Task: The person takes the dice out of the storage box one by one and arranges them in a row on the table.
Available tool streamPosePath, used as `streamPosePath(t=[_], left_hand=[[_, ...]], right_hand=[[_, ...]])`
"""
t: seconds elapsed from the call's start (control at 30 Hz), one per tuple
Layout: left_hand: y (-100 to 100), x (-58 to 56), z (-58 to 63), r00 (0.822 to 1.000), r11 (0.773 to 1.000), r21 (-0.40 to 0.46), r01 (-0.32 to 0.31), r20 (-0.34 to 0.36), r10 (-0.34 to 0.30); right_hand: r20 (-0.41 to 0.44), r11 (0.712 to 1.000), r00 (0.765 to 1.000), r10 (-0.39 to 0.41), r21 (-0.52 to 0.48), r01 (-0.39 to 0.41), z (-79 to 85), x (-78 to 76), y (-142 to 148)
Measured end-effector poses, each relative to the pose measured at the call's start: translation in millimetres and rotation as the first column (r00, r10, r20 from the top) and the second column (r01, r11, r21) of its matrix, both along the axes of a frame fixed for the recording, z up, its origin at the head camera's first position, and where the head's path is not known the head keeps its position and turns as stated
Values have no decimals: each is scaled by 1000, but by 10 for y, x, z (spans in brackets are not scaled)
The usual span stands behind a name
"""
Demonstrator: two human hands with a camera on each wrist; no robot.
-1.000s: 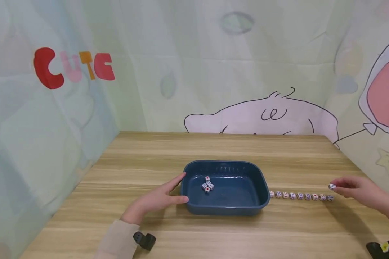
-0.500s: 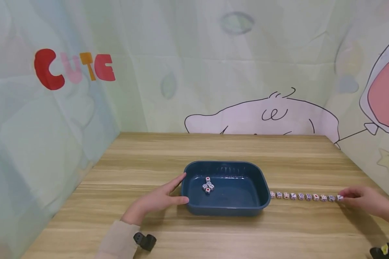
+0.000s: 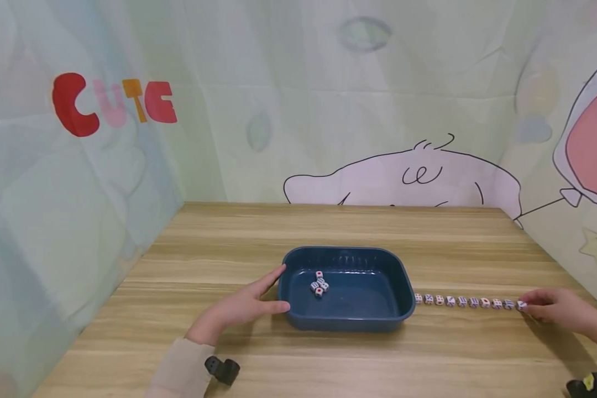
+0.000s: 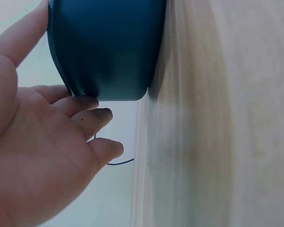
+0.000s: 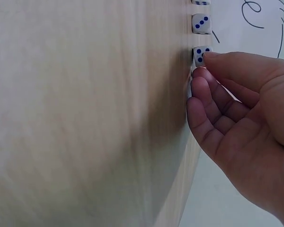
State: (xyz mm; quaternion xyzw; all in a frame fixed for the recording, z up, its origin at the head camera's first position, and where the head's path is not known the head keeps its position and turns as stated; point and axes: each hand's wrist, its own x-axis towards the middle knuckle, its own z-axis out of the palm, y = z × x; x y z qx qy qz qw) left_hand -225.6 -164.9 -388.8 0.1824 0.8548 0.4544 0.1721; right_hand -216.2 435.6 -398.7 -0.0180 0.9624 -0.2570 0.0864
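right of the blue tray [image 3: 348, 325], the right hand [image 3: 559, 310] narrowly pinches the end die [image 3: 521, 305] of a dice row [image 3: 462, 302]. the left hand [image 3: 244, 301], spread wide, touches the tray's left end; backdrop lettering [image 3: 117, 108] left of the tray reads "cute".

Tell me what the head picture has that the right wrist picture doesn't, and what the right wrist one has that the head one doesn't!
Only the head view: the blue tray, five dice inside it, the left hand touching its side, and the CUTE letters.

Only the right wrist view: the palm side of the right hand, and three clear blue dots on the next-to-last die, too tiny to count from the head.

Both: the right hand pinching the end die, part of the dice row, the wooden table and the wall drawing.
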Motion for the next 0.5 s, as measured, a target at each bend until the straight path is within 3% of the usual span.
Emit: streamPosePath(t=[0.5], left_hand=[[-9,7,-1,1000,1000,12,9,-4,-9]], right_hand=[[9,1000,1000,22,2,-22,12,-30,-1]])
